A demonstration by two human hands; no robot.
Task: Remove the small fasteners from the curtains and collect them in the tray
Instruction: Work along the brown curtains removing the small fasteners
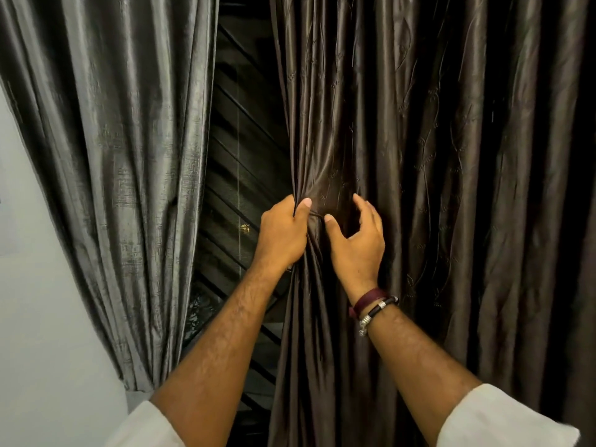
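A dark brown embroidered curtain (435,156) hangs on the right and fills most of the view. My left hand (283,233) is clenched on a bunched fold at its left edge, thumb pressed against the cloth. Just to the right, my right hand (358,240) hovers with fingers spread and curled, thumb near the gathered fold, holding nothing. A thin dark strand or loop (317,215) runs between the two thumbs; I cannot tell if it is a fastener. No tray is in view.
A grey shiny curtain (122,156) hangs on the left. Between the curtains a dark window with slanted bars (238,175) shows, with a small brass fitting (245,227). A white wall (42,317) lies at the lower left.
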